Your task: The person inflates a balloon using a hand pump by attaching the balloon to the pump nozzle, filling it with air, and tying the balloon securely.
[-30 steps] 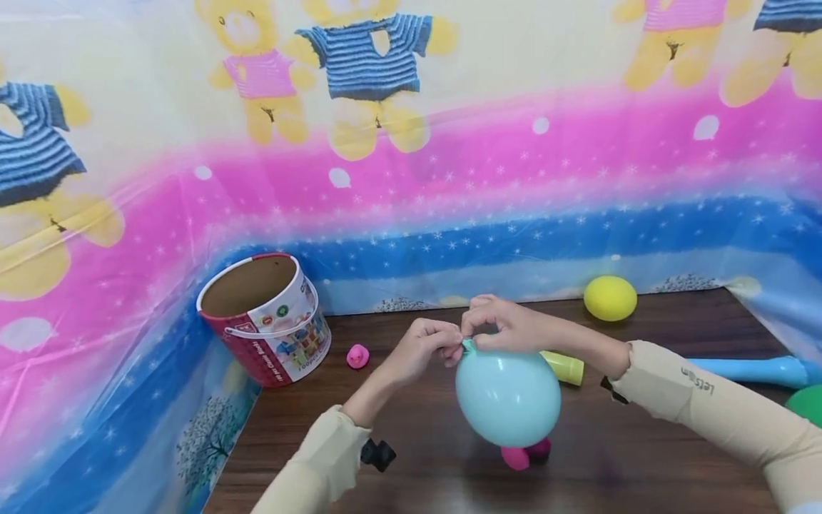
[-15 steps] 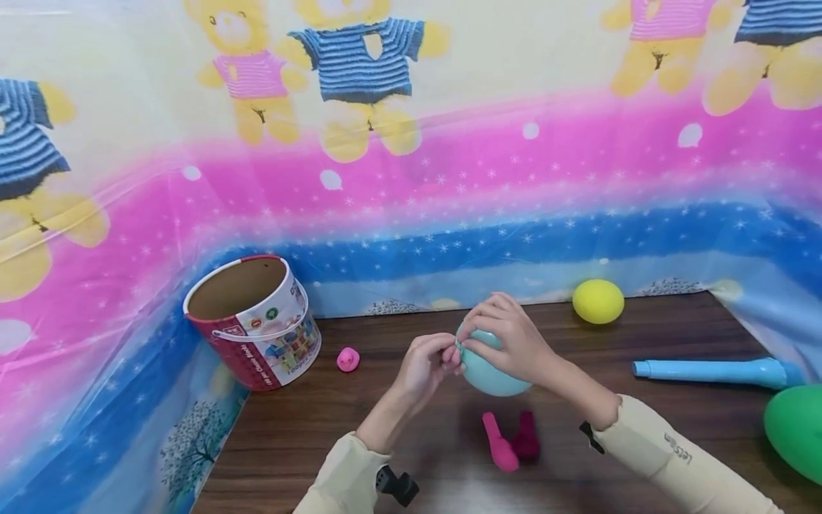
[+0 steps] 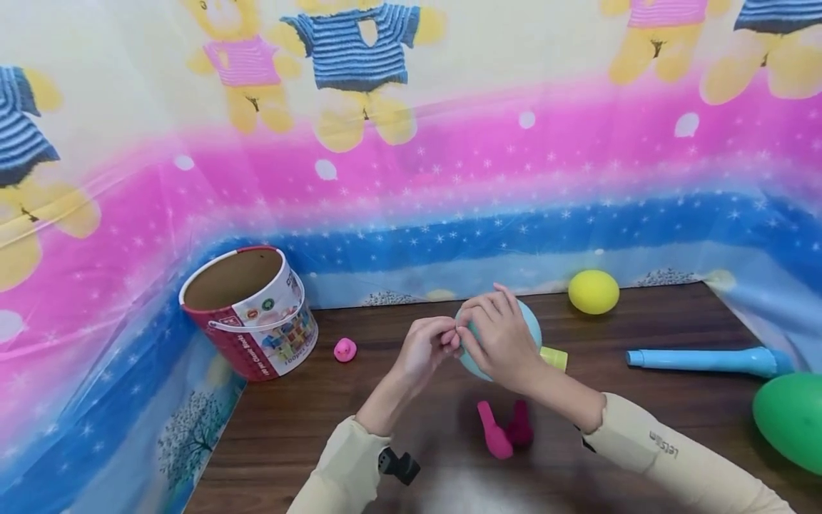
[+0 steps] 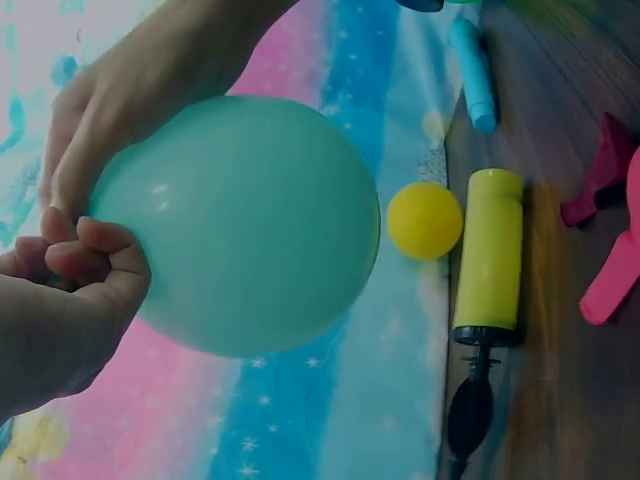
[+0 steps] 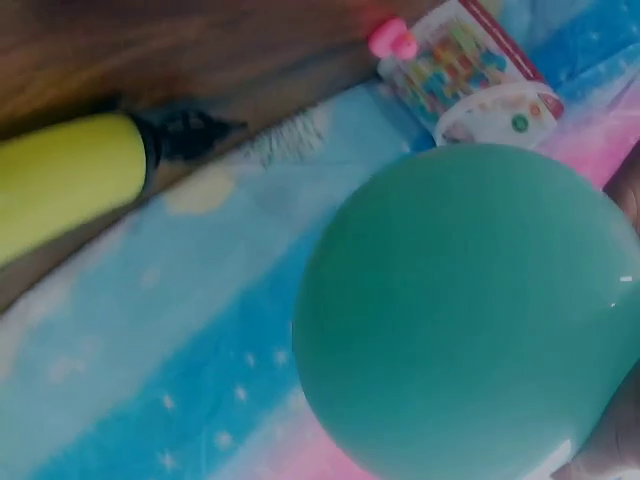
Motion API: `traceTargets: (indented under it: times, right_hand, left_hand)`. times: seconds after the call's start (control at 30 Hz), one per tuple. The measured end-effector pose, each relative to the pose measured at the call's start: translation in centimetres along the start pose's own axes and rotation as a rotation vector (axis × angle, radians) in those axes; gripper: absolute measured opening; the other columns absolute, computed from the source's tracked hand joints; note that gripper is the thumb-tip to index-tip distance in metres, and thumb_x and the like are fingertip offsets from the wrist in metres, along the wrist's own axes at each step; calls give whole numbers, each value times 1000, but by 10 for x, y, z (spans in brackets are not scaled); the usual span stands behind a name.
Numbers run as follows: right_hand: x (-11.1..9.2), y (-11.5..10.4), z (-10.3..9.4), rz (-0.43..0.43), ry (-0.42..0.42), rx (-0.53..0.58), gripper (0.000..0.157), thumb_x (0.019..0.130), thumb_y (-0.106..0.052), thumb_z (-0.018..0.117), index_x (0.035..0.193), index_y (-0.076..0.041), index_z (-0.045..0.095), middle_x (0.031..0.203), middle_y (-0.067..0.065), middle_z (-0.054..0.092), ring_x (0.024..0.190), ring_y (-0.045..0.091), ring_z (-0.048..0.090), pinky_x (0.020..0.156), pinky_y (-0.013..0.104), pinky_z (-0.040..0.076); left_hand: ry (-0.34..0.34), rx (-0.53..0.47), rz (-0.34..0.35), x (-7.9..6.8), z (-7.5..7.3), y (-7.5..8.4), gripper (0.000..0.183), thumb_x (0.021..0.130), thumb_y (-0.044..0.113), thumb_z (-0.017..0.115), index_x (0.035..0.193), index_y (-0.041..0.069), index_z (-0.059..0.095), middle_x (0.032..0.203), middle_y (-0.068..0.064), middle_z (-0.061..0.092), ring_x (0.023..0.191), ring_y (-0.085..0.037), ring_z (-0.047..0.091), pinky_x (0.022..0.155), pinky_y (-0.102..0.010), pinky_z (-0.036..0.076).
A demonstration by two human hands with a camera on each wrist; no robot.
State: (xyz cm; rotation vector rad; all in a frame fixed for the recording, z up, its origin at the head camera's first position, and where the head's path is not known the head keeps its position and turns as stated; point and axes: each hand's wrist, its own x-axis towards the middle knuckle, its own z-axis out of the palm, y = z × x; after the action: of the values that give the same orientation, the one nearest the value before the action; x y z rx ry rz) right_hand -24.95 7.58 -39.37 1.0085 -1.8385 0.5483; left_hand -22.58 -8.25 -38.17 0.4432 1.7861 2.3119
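Observation:
An inflated light blue balloon (image 4: 255, 230) is held up over the table by its neck. My left hand (image 3: 419, 357) pinches at the neck with thumb and curled fingers. My right hand (image 3: 504, 341) meets it there, its fingertips against the left ones and its back covering much of the balloon in the head view. The knot area is hidden between the fingers. In the right wrist view the balloon (image 5: 450, 310) fills the lower right. Behind it lies a yellow hand pump (image 4: 490, 250) with a black nozzle.
Two uninflated balloons, pink (image 3: 494, 432) and dark magenta (image 3: 520, 425), lie in front. A yellow balloon (image 3: 594, 291), a light blue tube (image 3: 700, 360) and a green balloon (image 3: 793, 421) are right. Left stand a block bucket (image 3: 276, 343) and pink rubber duck (image 3: 344, 350).
The balloon has swung from in front of the hands to behind the right hand. Both hands stay together at its neck; the right hand has turned over it. The head view has shifted slightly.

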Motion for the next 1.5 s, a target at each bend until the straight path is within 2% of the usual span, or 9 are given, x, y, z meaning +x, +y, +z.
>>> traceTargets:
  times: [0.17,0.47,0.57,0.7,0.87,1.03,1.17,1.3,1.5]
  right_hand:
    - [-3,6,20,106,189,-36,37,105,-26,40,85,-1,57,89,16,62,87,32,51,93,59,41]
    - [-11,12,43,381,157,81,5,86,-4,60,86,-1,55,91,18,62,90,36,51,99,61,34]
    - [-11,9,43,364,107,76,5,86,-5,61,85,-3,57,91,15,63,89,33,51,99,60,35]
    - [-13,3,36,243,5,84,4,86,-10,65,88,-7,62,93,10,65,90,29,51,96,56,39]
    - [-15,-1,24,209,-63,192,18,87,-11,66,103,-9,73,108,6,69,103,27,50,102,55,35]
    - [-17,-8,24,270,53,238,9,81,-4,72,86,-8,78,94,6,74,98,28,51,106,68,22]
    - [-15,-17,27,336,171,203,5,79,0,72,77,-4,75,84,8,73,88,27,49,106,68,22]
    - [-6,-22,25,503,230,228,8,83,-1,71,75,-2,72,80,12,71,81,25,46,104,64,25]
    - [7,-11,11,1000,188,445,15,91,-4,64,80,4,70,91,20,70,92,23,48,103,50,31]
  left_hand:
    - [43,-3,21,7,2,-4,34,99,10,38,65,8,39,62,4,46,60,-12,40,64,-25,41]
    - [144,7,-48,8,2,-17,32,99,10,40,66,8,40,63,4,47,58,-11,37,63,-25,38]
    - [175,-17,-43,6,1,-18,32,97,9,40,65,10,41,61,5,46,56,-8,36,61,-23,38]
    - [206,-37,-61,2,-3,-18,34,95,4,39,61,11,39,57,6,43,53,-7,35,59,-22,39]
    - [156,-15,-33,-3,-4,-13,35,95,6,39,60,11,37,58,6,42,54,-6,35,59,-23,40]
    - [108,-16,-51,-4,-2,-10,35,98,8,39,63,12,41,60,7,45,56,-6,38,61,-22,41]
    - [112,-58,-49,-2,0,-11,36,99,7,38,64,11,44,61,6,47,58,-7,40,61,-22,41]
    - [135,-72,-28,1,6,-9,35,98,8,40,63,10,44,62,4,46,60,-9,41,62,-22,42]
    - [229,-88,4,3,19,-15,33,97,8,48,66,10,60,67,5,61,61,-8,47,67,-24,55]
